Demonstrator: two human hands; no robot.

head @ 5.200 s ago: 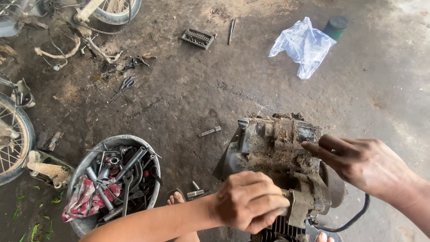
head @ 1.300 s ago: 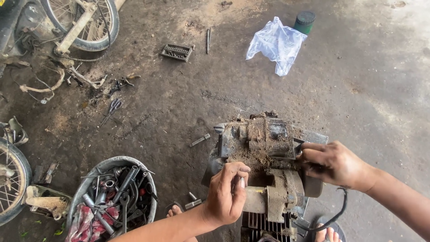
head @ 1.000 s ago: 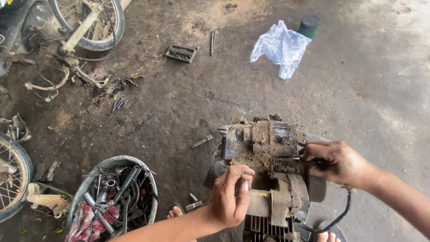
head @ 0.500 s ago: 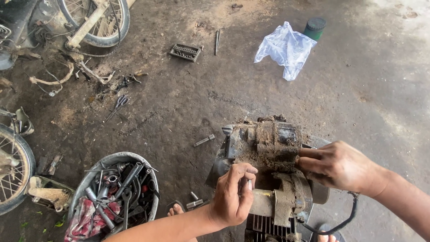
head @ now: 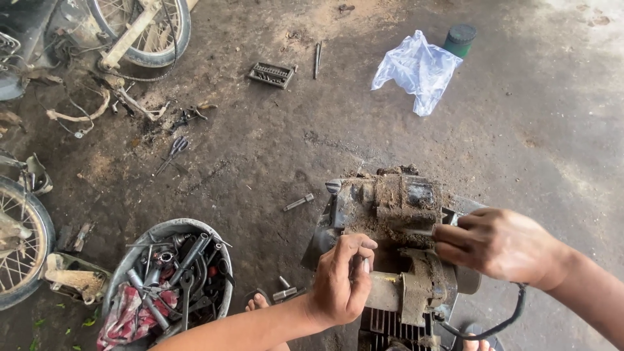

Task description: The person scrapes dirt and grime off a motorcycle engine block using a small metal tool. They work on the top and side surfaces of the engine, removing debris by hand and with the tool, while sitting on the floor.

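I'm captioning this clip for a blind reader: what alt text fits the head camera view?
Two bare hands work on a dirt-caked engine on a concrete floor: the left hand grips its lower front, the right hand holds its right side. A bowl of tools sits at left, a plastic bag beyond.

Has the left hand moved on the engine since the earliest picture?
Yes. The left hand, which earlier lay low on the engine's near side, now sits further up, fingertips at the dirt-caked top. The right hand grips the engine's right side.

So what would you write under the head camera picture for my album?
Two hands, left and right, grip a muddy old engine on a workshop floor, beside a bowl of tools.
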